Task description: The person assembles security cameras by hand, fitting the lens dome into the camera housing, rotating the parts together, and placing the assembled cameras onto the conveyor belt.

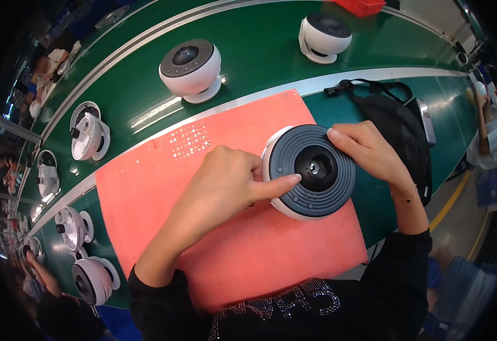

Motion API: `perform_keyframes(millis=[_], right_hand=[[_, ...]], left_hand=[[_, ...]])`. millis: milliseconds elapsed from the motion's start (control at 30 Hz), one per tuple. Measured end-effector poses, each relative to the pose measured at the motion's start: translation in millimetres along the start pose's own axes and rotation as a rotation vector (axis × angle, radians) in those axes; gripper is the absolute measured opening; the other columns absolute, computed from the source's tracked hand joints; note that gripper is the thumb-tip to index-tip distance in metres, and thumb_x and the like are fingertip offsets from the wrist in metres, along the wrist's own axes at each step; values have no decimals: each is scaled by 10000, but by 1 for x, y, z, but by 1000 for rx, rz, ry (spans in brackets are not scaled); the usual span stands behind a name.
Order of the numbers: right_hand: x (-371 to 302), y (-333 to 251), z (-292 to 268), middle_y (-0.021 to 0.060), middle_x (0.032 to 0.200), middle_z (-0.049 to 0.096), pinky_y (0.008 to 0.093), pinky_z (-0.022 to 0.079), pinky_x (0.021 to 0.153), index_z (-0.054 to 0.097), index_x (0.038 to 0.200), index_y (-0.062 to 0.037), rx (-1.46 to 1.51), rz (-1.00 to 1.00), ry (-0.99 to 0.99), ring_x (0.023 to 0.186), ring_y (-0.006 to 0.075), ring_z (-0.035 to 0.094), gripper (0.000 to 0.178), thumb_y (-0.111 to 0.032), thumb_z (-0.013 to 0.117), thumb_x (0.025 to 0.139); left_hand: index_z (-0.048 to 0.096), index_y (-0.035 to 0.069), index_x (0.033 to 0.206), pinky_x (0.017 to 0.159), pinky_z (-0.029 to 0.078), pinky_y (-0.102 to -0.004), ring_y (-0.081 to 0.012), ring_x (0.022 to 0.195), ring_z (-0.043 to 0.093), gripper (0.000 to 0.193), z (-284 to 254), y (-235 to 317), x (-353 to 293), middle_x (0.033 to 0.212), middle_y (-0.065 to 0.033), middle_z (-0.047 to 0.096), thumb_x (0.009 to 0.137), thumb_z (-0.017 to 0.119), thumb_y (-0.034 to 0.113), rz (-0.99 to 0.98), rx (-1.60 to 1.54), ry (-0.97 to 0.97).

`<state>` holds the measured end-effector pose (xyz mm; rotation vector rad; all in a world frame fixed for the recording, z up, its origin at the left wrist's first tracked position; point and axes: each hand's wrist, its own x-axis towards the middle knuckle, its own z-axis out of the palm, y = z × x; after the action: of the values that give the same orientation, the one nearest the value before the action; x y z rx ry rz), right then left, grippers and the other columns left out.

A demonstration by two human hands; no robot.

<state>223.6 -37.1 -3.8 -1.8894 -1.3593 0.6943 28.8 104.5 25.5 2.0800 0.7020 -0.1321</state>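
Note:
A round white projector (327, 197), with a grey ringed face and a glass lens at its middle, is held over the pink foam mat (140, 199), face up. My left hand (229, 177) grips its left side, the thumb laid across the face onto the black ring around the lens, the other fingers curled and partly hidden. On the opposite side, my right hand (370, 152) holds the upper right edge. Its thumb rests on the grey rim while the fingers go out of sight behind the body. Small screws (190, 141) stand in rows on the mat's far part.
Beyond the mat, two similar projectors (191, 71) (327, 37) stand on the green conveyor (248, 51). Opened white housings (92, 133) and another projector (95, 279) are at left. A black bag (393, 122) lies right of the mat. Other people work at the edges.

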Motion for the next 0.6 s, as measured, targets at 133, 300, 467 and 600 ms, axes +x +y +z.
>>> perform_keyframes(millis=[133,300,467,600], right_hand=[[5,-2,-5,141,501,423,327,321,463,527,639,46,-53,-62,-1,444,208,412,424,-291,487,893],[2,-3,-3,154,521,435,342,324,466,491,604,35,-189,-113,82,463,261,412,419,-291,516,867],[-8,5,1,100,580,445,307,334,459,506,676,2,-109,-278,156,495,215,442,324,-287,615,775],[-17,22,-3,49,549,406,272,296,404,502,638,-21,-114,-615,295,433,168,410,493,-490,638,714]], left_hand=[[550,-17,522,402,381,-217,-111,384,506,448,-3,-3,8,430,-58,495,715,699,359,35,111,1],[572,-23,562,439,396,-242,-136,418,519,433,-4,-5,9,460,-82,512,692,715,365,79,169,0],[564,-23,628,459,451,-361,-285,434,547,507,7,-11,-9,488,-141,535,690,681,466,334,311,214],[515,28,681,358,404,-290,-185,379,527,448,20,3,-36,467,-46,517,677,713,430,531,505,403]])
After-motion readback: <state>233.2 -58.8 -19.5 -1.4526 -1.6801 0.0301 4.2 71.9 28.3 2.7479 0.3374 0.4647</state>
